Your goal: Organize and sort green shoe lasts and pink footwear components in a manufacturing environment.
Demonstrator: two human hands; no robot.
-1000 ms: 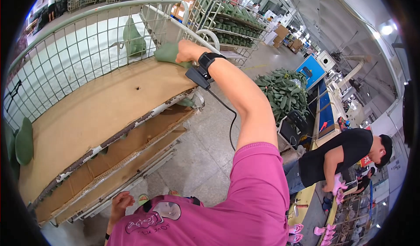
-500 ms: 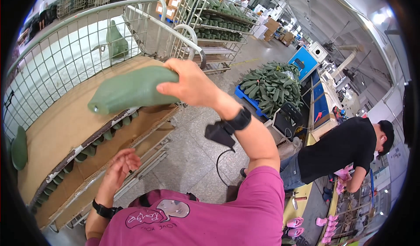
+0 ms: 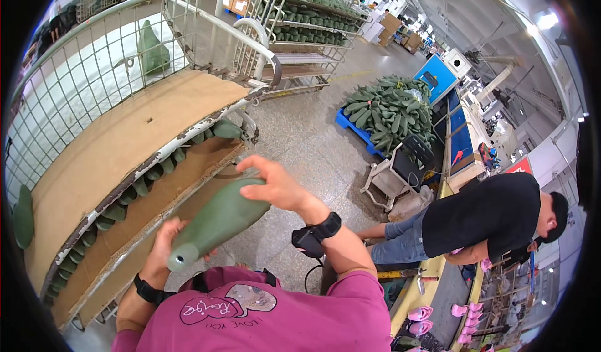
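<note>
A green shoe last (image 3: 223, 222) is held over the side of the cart, between my two hands and in front of my body. My right hand (image 3: 272, 186) grips its upper right end, thumb on the near face and fingers over the far side. The lower left end has a small round hole in it. My left hand (image 3: 166, 242) holds that end from beneath. Part of its fingers is hidden behind the last, with fingertips showing at the other side.
A wire-sided cart (image 3: 125, 123) with a cardboard-lined top shelf stands at left, more lasts lined up below. One green last (image 3: 152, 50) stands beyond the mesh. A heap of lasts (image 3: 391, 114) fills a blue pallet. At right a person in black (image 3: 482, 217) bends over a bench.
The last has come down from above the cart's top shelf toward my body, in my right hand. My left hand, free before, now holds its lower end. The person at right has shifted slightly.
</note>
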